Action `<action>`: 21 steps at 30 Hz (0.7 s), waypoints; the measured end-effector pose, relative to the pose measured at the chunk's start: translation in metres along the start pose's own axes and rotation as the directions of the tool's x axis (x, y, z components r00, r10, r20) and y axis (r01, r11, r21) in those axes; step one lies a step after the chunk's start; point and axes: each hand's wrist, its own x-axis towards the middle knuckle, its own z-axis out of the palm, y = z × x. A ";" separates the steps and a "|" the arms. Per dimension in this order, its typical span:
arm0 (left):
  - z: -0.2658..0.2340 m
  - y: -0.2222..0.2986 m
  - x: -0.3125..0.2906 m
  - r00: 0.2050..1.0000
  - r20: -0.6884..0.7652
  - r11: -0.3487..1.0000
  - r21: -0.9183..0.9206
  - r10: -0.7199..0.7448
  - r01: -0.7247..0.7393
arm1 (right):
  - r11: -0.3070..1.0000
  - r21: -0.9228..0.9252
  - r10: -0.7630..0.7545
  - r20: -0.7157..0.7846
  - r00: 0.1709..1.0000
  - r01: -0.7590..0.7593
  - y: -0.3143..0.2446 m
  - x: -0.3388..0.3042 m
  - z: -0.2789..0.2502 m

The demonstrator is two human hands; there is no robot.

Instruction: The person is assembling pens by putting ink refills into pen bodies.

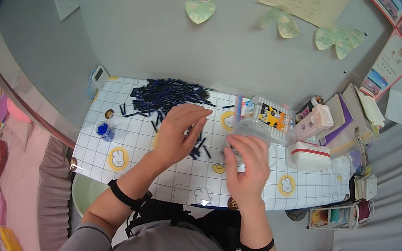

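Note:
A large heap of short, thin black and dark-blue sticks point(165, 99) lies at the back left of the table, their exact kind too small to tell. Over its right front edge hovers my left hand point(174, 134), fingers stretched and thumb apart, with nothing visible in it. Several loose sticks point(199, 149) show beside and below that hand. My right hand point(248, 170) has its thumb and fingers apart, in front of a clear round plastic tub point(252, 129). The hand partly hides the tub, and whether they touch is unclear.
A small clear jar with blue pieces point(105, 130) stands at the left. Behind the tub lies a clear pack of white sticks point(274, 117). A white case with a red stripe point(310, 157), a pink box point(317, 121) and notebooks point(349, 115) crowd the right. A wall point(145, 47) backs the table.

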 end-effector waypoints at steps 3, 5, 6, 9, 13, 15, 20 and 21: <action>-0.020 -0.021 -0.016 0.995 0.066 0.997 0.033 -0.076 0.073 | 0.977 0.169 0.093 0.198 0.976 -0.127 -0.004 -0.015 0.031; -0.023 -0.038 -0.033 0.959 0.178 0.970 0.146 -0.219 0.195 | 0.986 0.046 0.134 0.342 0.930 -0.159 0.009 -0.030 0.059; -0.021 -0.052 -0.060 0.913 0.288 0.949 0.209 -0.291 0.236 | 0.978 -0.073 0.208 0.461 0.862 -0.197 0.013 -0.051 0.070; -0.025 -0.067 -0.096 0.886 0.428 0.963 0.258 -0.180 0.071 | 0.972 -0.226 0.186 0.574 0.797 -0.064 0.015 -0.078 0.095; -0.027 -0.061 -0.107 0.807 0.558 0.953 0.303 -0.196 0.021 | 0.953 -0.298 0.162 0.652 0.741 0.054 0.009 -0.091 0.109; -0.029 -0.063 -0.109 0.831 0.519 0.951 0.307 -0.198 0.035 | 0.960 -0.277 0.168 0.673 0.720 0.034 0.020 -0.090 0.115; -0.041 -0.069 -0.111 0.858 0.485 0.951 0.309 -0.172 0.016 | 0.953 -0.294 0.153 0.684 0.713 0.077 0.039 -0.082 0.116; -0.043 -0.069 -0.111 0.858 0.483 0.951 0.309 -0.174 0.019 | 0.954 -0.284 0.137 0.689 0.712 0.091 0.046 -0.080 0.114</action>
